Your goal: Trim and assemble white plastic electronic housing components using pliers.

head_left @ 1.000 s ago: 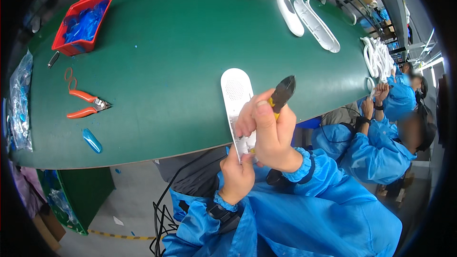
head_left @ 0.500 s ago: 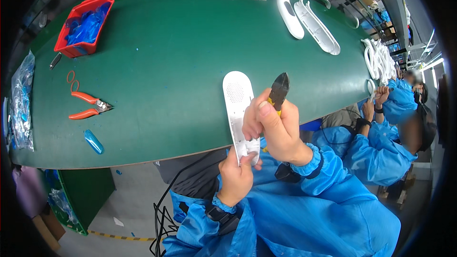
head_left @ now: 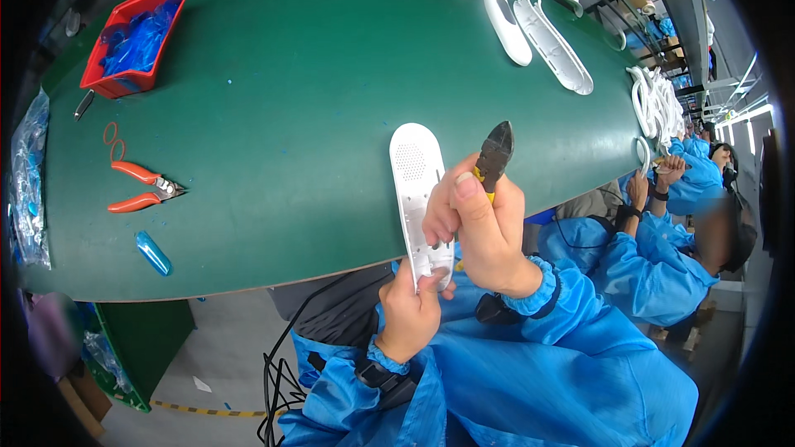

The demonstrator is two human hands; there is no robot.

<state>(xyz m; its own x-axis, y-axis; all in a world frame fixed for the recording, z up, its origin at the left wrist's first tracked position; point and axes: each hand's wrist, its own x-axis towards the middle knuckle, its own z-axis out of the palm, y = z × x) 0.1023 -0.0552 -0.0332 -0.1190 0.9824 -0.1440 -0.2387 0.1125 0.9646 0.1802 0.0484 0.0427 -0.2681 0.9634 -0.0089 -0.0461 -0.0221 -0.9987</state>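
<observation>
A long white plastic shell (head_left: 416, 157) with a rounded, perforated far end reaches over the table's near edge. My left hand (head_left: 410, 314) is closed on its near end, thumb on the inner face. My right hand (head_left: 489, 232) is closed around a pair of cutting pliers (head_left: 496, 154), dark jaws pointing up and away, with a bit of yellow handle showing. The right fingers sit beside the shell's right edge and overlap it; whether they touch it I cannot tell. Most of the pliers' handles are hidden by the hand.
On the green table (head_left: 290, 157) are orange-handled cutters (head_left: 149, 188), a blue glossy piece (head_left: 153, 253), a red bin (head_left: 124, 83) of blue film and a plastic bag (head_left: 31, 182). White shells (head_left: 553, 41) lie far right, near white rings (head_left: 657, 103). A co-worker (head_left: 654, 261) sits at right.
The view has shifted slightly, so things at left appear further left. My right hand and the pliers have moved a little to the right; both grips stay the same.
</observation>
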